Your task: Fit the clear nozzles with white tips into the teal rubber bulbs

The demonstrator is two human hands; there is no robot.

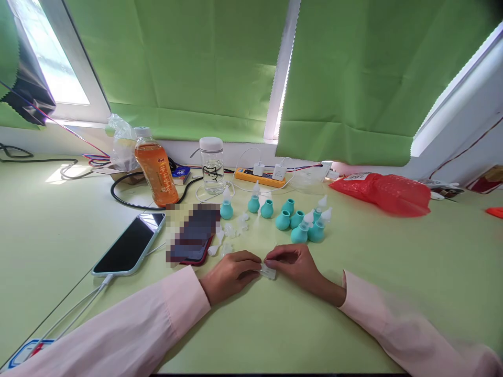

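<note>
1. The left hand (232, 275), low in the centre of the frame, has its fingertips drawn together, pinching the left edge of a clear piece (269, 272).
2. The right hand (294, 267), just right of it, has thumb and forefinger pressed together on the top of the same piece, which sits just above the worktop (353, 309) or on it; I cannot tell which.
3. More clear parts (230, 230) lie scattered above the left hand, near the centre of the frame.
4. Teal bulbs (282, 221) stand upright above and to the right of these parts. Four are open at the top; five carry a clear nozzle (308, 218).
5. Left of the parts lies a red-cased phone (200, 256), partly blurred out; farther left is a pale-cased phone (131, 243) with a white cable (106, 281) at its lower end.
6. Along the back stand an orange drink bottle (157, 175) and a white-lidded cup (212, 173), with a yellow power strip (260, 179) right of the cup.
7. A red bag (381, 193) lies at the right, below green blinds (176, 68).
</note>
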